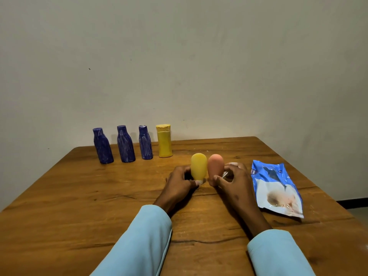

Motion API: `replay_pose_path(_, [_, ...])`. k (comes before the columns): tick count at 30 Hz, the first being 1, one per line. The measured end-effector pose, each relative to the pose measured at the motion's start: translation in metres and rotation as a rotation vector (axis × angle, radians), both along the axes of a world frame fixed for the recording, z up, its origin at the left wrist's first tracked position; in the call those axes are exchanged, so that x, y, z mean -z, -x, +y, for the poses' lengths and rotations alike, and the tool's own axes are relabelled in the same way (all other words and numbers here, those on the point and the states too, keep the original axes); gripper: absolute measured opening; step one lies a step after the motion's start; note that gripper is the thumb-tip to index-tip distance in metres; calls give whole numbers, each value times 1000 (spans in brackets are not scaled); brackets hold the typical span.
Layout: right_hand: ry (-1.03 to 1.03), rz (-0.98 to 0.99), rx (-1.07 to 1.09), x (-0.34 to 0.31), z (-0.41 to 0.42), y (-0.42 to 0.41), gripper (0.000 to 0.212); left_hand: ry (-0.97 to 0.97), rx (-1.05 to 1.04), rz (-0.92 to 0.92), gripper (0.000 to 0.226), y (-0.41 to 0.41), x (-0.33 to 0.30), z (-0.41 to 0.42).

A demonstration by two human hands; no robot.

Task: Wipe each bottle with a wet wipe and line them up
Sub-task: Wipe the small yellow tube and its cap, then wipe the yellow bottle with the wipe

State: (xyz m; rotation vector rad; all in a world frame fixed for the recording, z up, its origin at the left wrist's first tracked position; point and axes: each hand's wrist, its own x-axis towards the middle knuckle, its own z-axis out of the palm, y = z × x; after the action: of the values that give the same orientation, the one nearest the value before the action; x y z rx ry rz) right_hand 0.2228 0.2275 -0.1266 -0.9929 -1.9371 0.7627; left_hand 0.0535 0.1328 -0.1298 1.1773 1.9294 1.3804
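Gripping one small tube in each of two hands, a person in pale blue sleeves works at the middle of a brown wooden desk (79, 196). Curled round its lower end, the left hand (180, 182) holds a rounded yellow squeeze tube (198, 166) cap-down, long axis upright, whitish cap at or just above the wood. The right hand (233, 180) likewise grips a rounded peach-pink squeeze tube (216, 165), upright with a slight lean, along with something small and white at the fingers that may be a scrap of wet wipe, too small to be sure. Both tubes stand side by side, nearly touching.

Farther back and to the left, near the wall-side edge of the desk, a row is already formed: three dark blue ribbed plastic bottles (125, 145) and, at its right end, a tall yellow flip-cap bottle (164, 141), all upright with small gaps between. The yellow tube and the left hand lie nearer that row, so the next free place, judged from this layout, is the bare wood just right of the tall yellow bottle, forward and slightly left of the hands. Open room continues along the back edge to the right. A blue and white soft pack of wet wipes (276, 188) lies flat beside the right hand, clear of that path
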Motion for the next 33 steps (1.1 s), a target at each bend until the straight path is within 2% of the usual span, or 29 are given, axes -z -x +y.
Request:
replay_pose_path(7, [36,20,-120,4,0,-7,36,10,-52,76,32,-3,1,-3])
replay_pose_path(15, [-28,47,-110,6,3,-10,50,22,-36,232,31,-7,-8,-11])
replay_pose_path(19, [-211,5,61,8,-5,-7,55,-1,-66,39,51,1,-16,-19])
replay_pose_path(20, [-259,15,115,7,-7,-8,53,-24,-127,100,52,5,-21,-19])
replay_pose_path(23, [-345,90,206,4,-9,-11,42,-100,-297,463,45,32,-46,-7])
replay_pose_path(26, [-355,125,256,1,-8,-15,39,-124,-394,723,53,64,-92,13])
replay_pose_path(28, [-359,132,266,1,-11,-15,37,-42,-422,832,58,85,-119,25])
replay_pose_path(31, [-362,118,265,0,-13,-14,36,227,-390,985,41,109,-143,37])
replay_pose_path(33, [-360,110,266,-1,-12,-13,36,336,-356,1041,33,119,-149,41])
